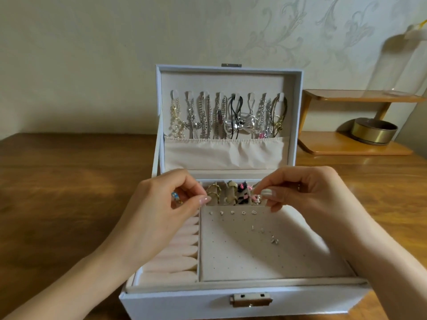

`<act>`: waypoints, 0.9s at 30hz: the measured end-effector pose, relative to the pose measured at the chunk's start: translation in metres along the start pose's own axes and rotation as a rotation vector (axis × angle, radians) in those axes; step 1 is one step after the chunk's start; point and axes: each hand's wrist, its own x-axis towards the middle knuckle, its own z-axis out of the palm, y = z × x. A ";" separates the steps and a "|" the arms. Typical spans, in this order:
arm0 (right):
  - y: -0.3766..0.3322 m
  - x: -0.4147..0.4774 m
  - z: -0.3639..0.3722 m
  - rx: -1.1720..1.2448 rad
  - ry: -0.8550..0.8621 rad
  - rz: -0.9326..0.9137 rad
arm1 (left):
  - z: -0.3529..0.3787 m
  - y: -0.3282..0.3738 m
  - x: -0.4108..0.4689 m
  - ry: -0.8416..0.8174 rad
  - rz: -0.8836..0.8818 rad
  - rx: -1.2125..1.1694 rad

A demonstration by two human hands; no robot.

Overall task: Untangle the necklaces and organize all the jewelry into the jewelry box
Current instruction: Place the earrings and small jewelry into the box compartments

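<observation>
The ring row (pixel 227 192) in the jewelry box (pixel 231 304) is running left to right between the hands. The right hand (pixel 307 195) is pinching a small pink piece (pixel 256 199) in its grip at the row's right end, and the left hand (pixel 161 204) is pinching at its left end, on what I cannot tell. The necklaces (pixel 226 118) are hanging from the lid's hooks, and the box is sitting on a wooden desk (pixel 69 181) against a papered wall.
</observation>
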 end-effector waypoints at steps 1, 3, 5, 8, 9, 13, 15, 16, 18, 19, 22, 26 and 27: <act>0.000 0.000 0.000 0.025 0.018 0.009 | 0.000 0.000 0.000 0.001 -0.003 0.002; 0.001 0.000 -0.002 0.066 0.035 0.038 | 0.001 0.001 0.000 -0.007 -0.012 -0.005; 0.004 0.001 -0.004 0.083 0.024 0.069 | 0.001 0.001 -0.001 -0.016 -0.023 -0.013; 0.007 0.002 -0.005 0.112 0.021 0.103 | 0.002 0.001 0.000 -0.021 -0.030 -0.016; 0.007 0.002 -0.005 0.104 0.022 0.102 | 0.002 0.001 0.000 -0.018 -0.032 -0.019; 0.006 0.003 -0.007 0.074 0.041 0.091 | 0.002 0.001 0.002 -0.019 -0.019 0.015; 0.005 0.004 -0.007 0.075 0.056 0.078 | 0.001 0.001 0.003 -0.011 -0.018 0.014; 0.005 0.004 -0.007 0.079 0.061 0.071 | 0.001 0.002 0.004 -0.015 -0.019 0.003; 0.004 0.005 -0.008 0.086 0.068 0.058 | 0.001 0.007 0.008 -0.055 0.000 -0.005; 0.005 0.005 -0.008 0.088 0.075 0.055 | 0.003 0.012 0.011 -0.086 0.020 -0.003; 0.010 0.006 -0.010 0.091 0.117 0.054 | 0.017 0.028 0.025 -0.184 0.061 0.029; 0.015 0.005 -0.010 0.034 0.174 -0.009 | 0.037 0.032 0.041 -0.288 0.084 0.054; 0.016 0.005 -0.010 0.039 0.182 -0.009 | 0.039 0.030 0.045 -0.304 0.088 0.026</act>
